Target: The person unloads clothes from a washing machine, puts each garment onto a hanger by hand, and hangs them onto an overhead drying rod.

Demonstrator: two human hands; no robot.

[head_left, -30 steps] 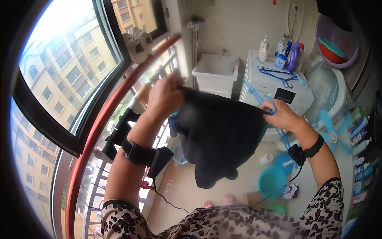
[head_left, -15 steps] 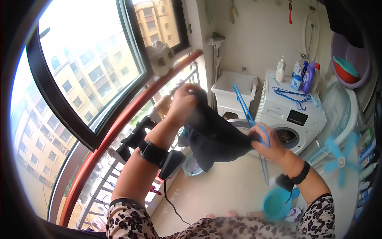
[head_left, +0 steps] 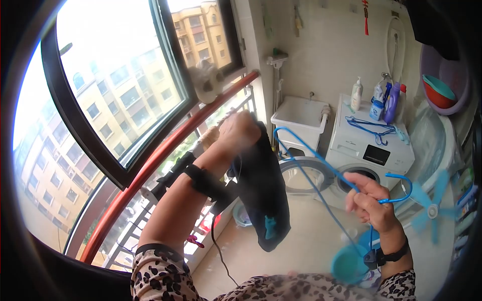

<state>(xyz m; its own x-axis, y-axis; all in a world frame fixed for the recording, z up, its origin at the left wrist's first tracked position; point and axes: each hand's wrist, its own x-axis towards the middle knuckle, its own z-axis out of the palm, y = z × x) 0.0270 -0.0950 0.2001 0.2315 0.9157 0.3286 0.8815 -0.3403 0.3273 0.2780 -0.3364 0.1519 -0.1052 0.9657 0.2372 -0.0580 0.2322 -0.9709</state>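
Note:
A dark garment (head_left: 261, 185) with a small teal patch near its lower end hangs from my left hand (head_left: 243, 130), whose fingers are closed on its top. Its exact kind cannot be made out. My right hand (head_left: 371, 200) grips a blue clothes hanger (head_left: 316, 188) near the hook, which points to the right. The hanger's frame stretches left toward the garment, apart from it as far as I can tell. Black bands with small boxes sit on both my forearms.
A white washing machine (head_left: 369, 145) with its round door open carries blue hangers (head_left: 371, 125) and detergent bottles (head_left: 391, 103). Behind stands a white sink (head_left: 298, 118). A red rail (head_left: 170, 180) runs below the open window at left. A teal basin (head_left: 346, 266) is on the floor; a blue fan (head_left: 433, 210) stands right.
The garment, earlier stretched between both hands, now hangs from my left hand alone. My right hand has moved right and down, and the hanger has turned so its broad frame shows.

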